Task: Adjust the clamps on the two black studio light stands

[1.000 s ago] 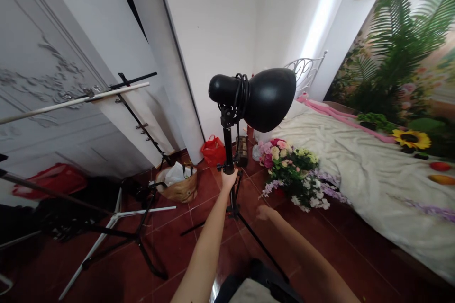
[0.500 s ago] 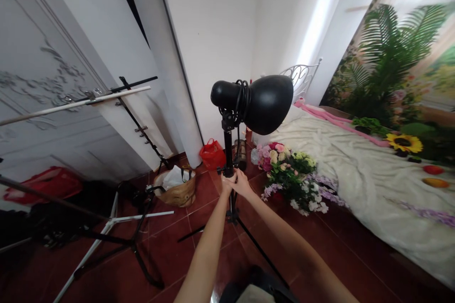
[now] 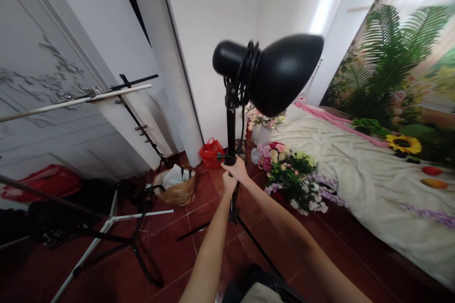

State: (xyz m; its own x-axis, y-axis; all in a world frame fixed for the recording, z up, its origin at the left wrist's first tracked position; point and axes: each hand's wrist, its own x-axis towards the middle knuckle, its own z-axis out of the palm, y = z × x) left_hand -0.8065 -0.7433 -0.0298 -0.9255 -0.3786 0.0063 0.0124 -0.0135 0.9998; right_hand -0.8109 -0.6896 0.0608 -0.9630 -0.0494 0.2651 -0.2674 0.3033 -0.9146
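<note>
A black studio lamp with a dome-shaped shade facing right sits on top of a black light stand. Its cable is coiled round the neck of the lamp. My right hand is closed round the stand's column, just below a collar with a side knob. Directly beneath it, my left hand also wraps the column. Parts of the fingers are hidden behind the hands and pole. The stand's tripod legs spread over the red tiles.
Left are a white stand, a crossbar stand and a woven basket. A red bag sits by the wall. Artificial flowers lie beside a bed at right, below a plant-print backdrop.
The lamp has risen and appears larger and closer. My right hand has moved up with the column's collar, while my left hand stays lower. Flowers in a vase now show behind the stand.
</note>
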